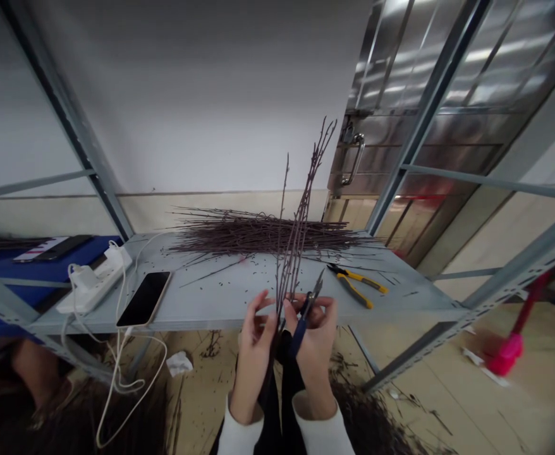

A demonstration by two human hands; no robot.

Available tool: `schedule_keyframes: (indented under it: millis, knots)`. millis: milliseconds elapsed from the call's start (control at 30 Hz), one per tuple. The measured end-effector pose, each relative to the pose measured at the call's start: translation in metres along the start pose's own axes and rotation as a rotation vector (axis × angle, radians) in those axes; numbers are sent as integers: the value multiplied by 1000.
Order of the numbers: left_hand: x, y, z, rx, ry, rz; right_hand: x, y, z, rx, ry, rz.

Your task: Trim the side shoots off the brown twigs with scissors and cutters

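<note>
Head view: a thin bundle of dark twigs (296, 234) upright between the two hands, tips rising well above the shelf. Left hand (253, 354) half open, fingers curled beside the lower stems, thumb close against them; no telling from this angle whether actually pinching them. Right hand (313, 344) closed around blue-handled snips (299, 335), the pointed blades angled up just beside the twigs. Beyond the hands, a long heap of twigs (263, 232) lying across a grey steel shelf (211, 303), with small dark bits scattered around it. Yellow-handled pliers (356, 284) just right of the heap; a black smartphone (143, 298) and a white power strip (92, 281) off to the left. For clean, safe work: stems steady and tightly bunched, blades close to the stem, fingertips clear of the cutting edges.
</note>
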State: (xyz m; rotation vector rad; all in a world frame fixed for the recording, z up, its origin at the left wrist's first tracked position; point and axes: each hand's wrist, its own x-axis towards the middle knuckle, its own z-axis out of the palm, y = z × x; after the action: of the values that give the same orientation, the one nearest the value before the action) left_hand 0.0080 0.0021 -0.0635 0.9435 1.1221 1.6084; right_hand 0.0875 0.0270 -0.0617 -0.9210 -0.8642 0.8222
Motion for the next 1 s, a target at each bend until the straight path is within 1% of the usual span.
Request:
schedule_keyframes:
  millis: [100, 167, 233, 333, 367, 400, 433, 500, 567, 633, 700, 867, 933, 1000]
  knots:
    - [-10, -18, -7, 113, -108, 24, -3, 10, -1, -130, 96, -31]
    - [-12, -25, -11, 153, -146, 31, -5, 18, -2, -203, 90, -38]
    - [-10, -27, -13, 183, -123, 50, -6, 23, -4, -236, 9, -55]
    - [-5, -24, -18, 219, -53, 88, -9, 23, -6, -203, -166, -96]
    - [-4, -23, -20, 229, -33, 95, -9, 21, -7, -183, -202, -106]
    - [-3, -23, -23, 238, -11, 95, -9, 19, -7, -164, -212, -114]
    - [-3, -24, -26, 245, 6, 87, -9, 17, -8, -151, -196, -122]
    - [-3, -27, -31, 238, 31, 54, -7, 15, -9, -148, -113, -131]
    - [-5, -31, -37, 205, 21, -7, -3, 15, -11, -166, -33, -130]
    - [-8, -34, -43, 174, 0, -58, 0, 18, -13, -154, -29, -103]
    - [-11, -37, -51, 175, -5, -82, 2, 22, -13, -91, -76, -47]
    - [-21, -49, -71, 268, -56, -154, -2, 25, -4, 98, -167, 109]
    - [-25, -55, -75, 309, -54, -163, -6, 24, 0, 102, -181, 141]
    - [-28, -60, -77, 344, -20, -150, -10, 26, 4, 78, -152, 142]
